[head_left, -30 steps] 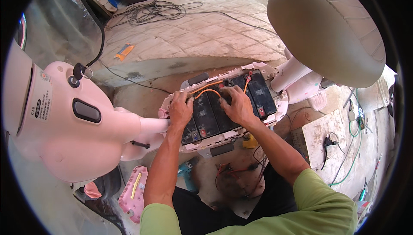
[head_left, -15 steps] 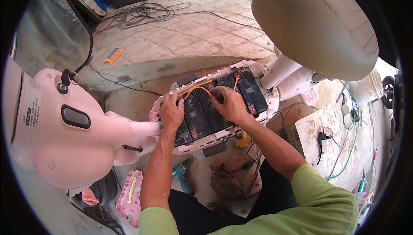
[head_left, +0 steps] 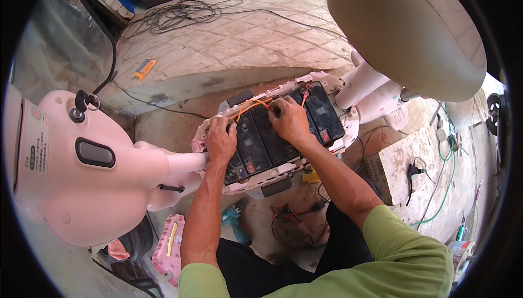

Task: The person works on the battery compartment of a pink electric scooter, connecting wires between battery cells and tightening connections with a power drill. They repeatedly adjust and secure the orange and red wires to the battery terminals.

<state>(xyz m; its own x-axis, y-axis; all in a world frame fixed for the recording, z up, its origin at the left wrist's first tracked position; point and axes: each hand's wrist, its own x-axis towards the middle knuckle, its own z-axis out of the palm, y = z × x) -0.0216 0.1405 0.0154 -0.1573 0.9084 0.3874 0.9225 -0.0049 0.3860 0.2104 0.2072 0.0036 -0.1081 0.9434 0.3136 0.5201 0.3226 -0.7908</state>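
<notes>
Several black batteries (head_left: pixel 265 140) lie side by side in the open pink floor compartment (head_left: pixel 330 81) of an electric scooter. My left hand (head_left: pixel 221 141) is closed over the left batteries, its fingertips at one end of an orange wire (head_left: pixel 251 103). The wire arches across to my right hand (head_left: pixel 289 121), whose curled fingers pinch its other end at a middle battery. My fingers hide both wire ends and the terminals under them. Farther right, a second, short orange wire (head_left: pixel 303 100) runs to a red-marked terminal.
Pink scooter bodywork (head_left: pixel 103 172) with a key stands at left; the seat (head_left: pixel 408 31) rises at upper right. Below the compartment lie a teal power drill (head_left: pixel 234 221), red and black cables (head_left: pixel 294 219) and a pink cover (head_left: pixel 168 246). Black cable (head_left: pixel 182 17) coils on the raised slab.
The view has shifted slightly. Both hands stay at the batteries, and the orange wire's arch between them looks flatter, with my right fingers more tightly curled.
</notes>
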